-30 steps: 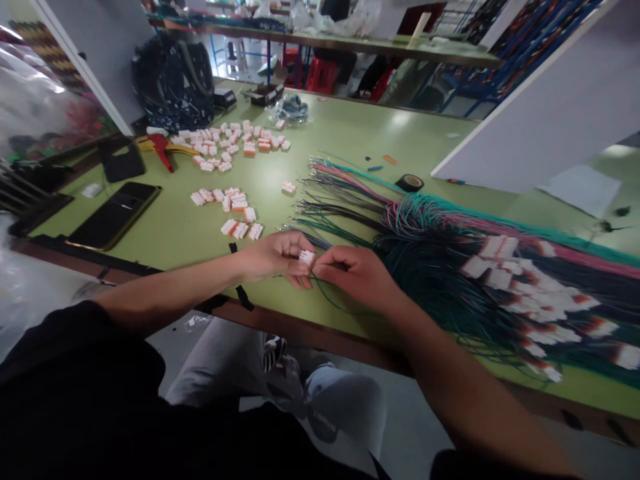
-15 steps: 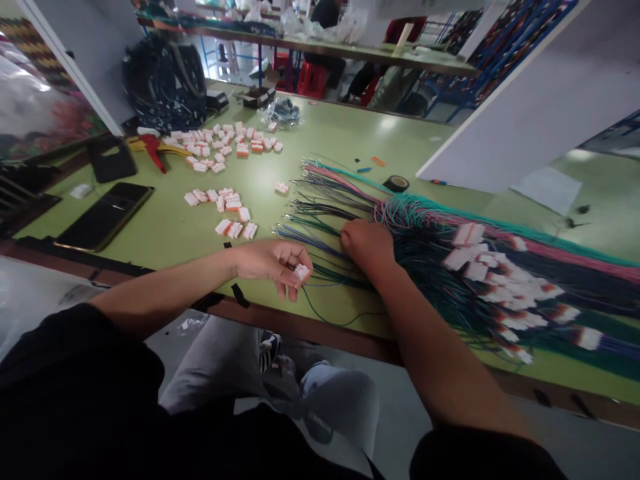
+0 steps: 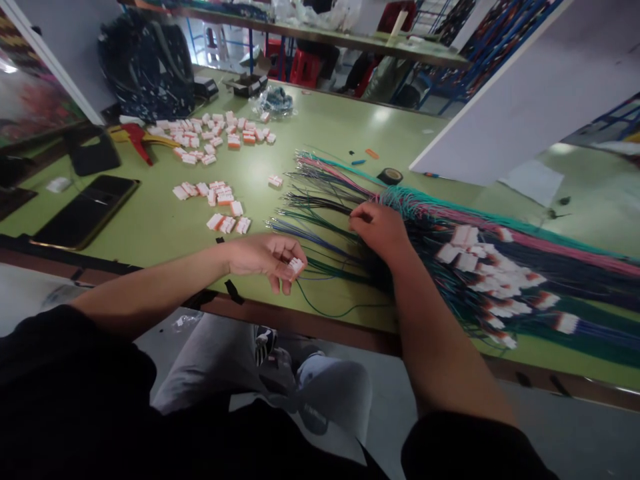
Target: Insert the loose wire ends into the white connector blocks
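Observation:
My left hand [image 3: 270,260] pinches a small white and orange connector [image 3: 296,268] near the table's front edge. A green wire [image 3: 325,313] curves over the table from beside that connector. My right hand [image 3: 377,227] is closed over the fanned wires, its fingertips at the dark ones [image 3: 325,203]; what lies between the fingertips is too small to make out. Green and pink wires [image 3: 450,217] run off to the right. On the bundle lies a heap of wired white connectors [image 3: 495,270]. Loose connectors [image 3: 225,199] lie in groups on the left.
A phone [image 3: 87,210], a red and yellow tool [image 3: 137,141] and a dark bag [image 3: 145,67] are on the left. Black tape [image 3: 390,176] sits behind the wires. A white panel [image 3: 505,93] stands at right. Part of a person shows behind the far table [image 3: 340,41].
My right hand has shifted from the green wires back to the dark ones, its fingers now raised a little. My left hand still holds the connector. The whole view has shifted slightly.

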{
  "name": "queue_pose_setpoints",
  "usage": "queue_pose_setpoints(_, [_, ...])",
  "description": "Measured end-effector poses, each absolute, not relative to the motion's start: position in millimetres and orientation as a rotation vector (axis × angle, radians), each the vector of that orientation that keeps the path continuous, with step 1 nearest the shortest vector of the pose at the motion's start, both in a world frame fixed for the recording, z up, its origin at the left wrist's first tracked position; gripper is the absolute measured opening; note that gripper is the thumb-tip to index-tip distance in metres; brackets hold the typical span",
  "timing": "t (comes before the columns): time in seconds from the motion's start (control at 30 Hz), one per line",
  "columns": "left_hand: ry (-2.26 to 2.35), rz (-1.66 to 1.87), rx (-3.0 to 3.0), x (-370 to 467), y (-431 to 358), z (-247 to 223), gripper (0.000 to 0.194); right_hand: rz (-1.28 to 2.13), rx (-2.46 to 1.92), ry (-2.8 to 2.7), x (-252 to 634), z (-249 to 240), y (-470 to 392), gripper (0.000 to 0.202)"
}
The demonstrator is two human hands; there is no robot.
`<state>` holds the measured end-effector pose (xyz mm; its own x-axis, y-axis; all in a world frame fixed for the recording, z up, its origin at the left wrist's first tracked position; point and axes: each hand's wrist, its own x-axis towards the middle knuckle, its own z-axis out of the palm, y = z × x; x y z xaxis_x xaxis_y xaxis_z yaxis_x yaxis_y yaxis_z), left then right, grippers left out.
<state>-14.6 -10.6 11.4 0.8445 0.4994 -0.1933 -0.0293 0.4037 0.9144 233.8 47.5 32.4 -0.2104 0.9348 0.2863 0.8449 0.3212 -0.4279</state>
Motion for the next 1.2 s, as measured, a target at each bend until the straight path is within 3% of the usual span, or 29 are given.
queue_pose_setpoints(0.5, [0.509,0.638,0.98,-12,-5,9,0.035,0.832,-0.95,-2.112,190,49,-9,0.014])
queue_pose_setpoints(1.2, [0.561,0.763,1.06,-9,-11,17,0.036,0.448,-1.103,-2.261,183,43,-17,0.01])
